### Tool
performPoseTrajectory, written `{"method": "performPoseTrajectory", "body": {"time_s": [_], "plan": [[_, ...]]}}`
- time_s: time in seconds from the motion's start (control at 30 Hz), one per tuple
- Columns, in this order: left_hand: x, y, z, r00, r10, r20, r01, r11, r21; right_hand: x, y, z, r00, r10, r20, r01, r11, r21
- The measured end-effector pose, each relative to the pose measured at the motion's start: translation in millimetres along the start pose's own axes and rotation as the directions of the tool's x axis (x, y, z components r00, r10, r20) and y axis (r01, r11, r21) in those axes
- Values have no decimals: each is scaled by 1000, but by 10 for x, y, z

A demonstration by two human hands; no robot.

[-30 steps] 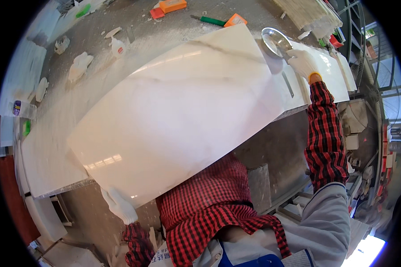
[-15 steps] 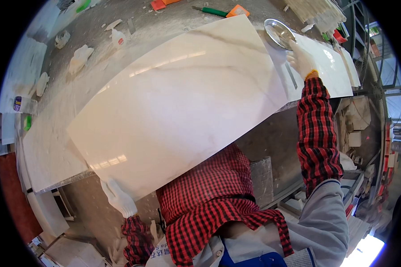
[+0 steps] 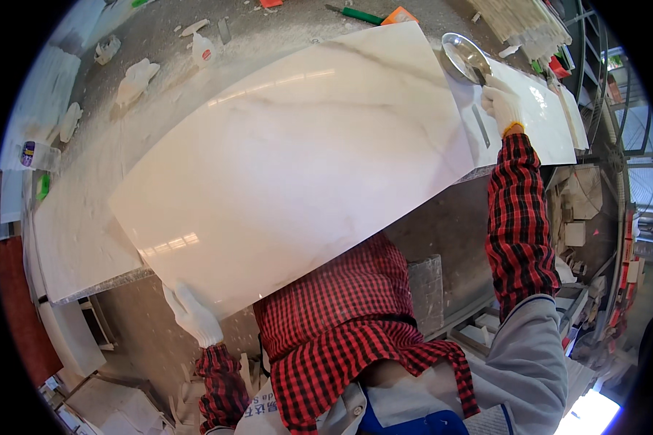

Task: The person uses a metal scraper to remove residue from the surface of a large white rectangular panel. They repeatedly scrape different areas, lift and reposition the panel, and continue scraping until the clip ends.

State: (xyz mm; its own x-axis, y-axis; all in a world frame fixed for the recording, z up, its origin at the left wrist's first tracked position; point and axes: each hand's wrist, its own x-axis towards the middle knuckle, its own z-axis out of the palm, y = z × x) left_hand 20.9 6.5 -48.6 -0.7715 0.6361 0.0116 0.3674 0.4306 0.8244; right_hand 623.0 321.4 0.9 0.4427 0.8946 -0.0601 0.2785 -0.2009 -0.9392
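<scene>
A large glossy white marble-look tile (image 3: 297, 159) lies tilted across the dusty workbench (image 3: 87, 217), its near edge hanging over the bench front. My left hand (image 3: 192, 315), in a white glove, grips the tile's near left corner from below. My right hand (image 3: 502, 105), also gloved, holds the tile's far right edge beside a round metal bowl (image 3: 464, 56). Red checked sleeves cover both my forearms.
A second white tile (image 3: 540, 119) lies under the right end. A small spray bottle (image 3: 203, 49), crumpled gloves (image 3: 134, 80), a green-handled tool (image 3: 355, 14) and an orange piece (image 3: 399, 16) sit at the back. Stacked strips (image 3: 522, 25) and shelving stand right.
The tile has shifted toward me and to the left, with both hands still on it. My right hand moved slightly down along the tile's right edge.
</scene>
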Motion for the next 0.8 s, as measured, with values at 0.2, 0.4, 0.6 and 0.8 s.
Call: {"method": "performPoseTrajectory", "body": {"time_s": [0.2, 0.4, 0.6, 0.8], "plan": [[5, -9, 12, 1000, -2, 1, 2, 1000, -21, -682, -162, -42, 992, -109, -57, 114, 988, 99], [14, -29, 62, 1000, 12, 5, -12, 999, 34, -2164, -53, 306, 998, -49, -39, 56, 980, 190], [14, -118, 54, 987, 137, 82, -151, 969, 198, -2780, 219, 711, 974, 163, 158, -184, 975, 128], [30, -60, 57, 982, 99, 163, -123, 982, 141, -2817, 210, 792, 989, 114, 96, -112, 993, -23]]}}
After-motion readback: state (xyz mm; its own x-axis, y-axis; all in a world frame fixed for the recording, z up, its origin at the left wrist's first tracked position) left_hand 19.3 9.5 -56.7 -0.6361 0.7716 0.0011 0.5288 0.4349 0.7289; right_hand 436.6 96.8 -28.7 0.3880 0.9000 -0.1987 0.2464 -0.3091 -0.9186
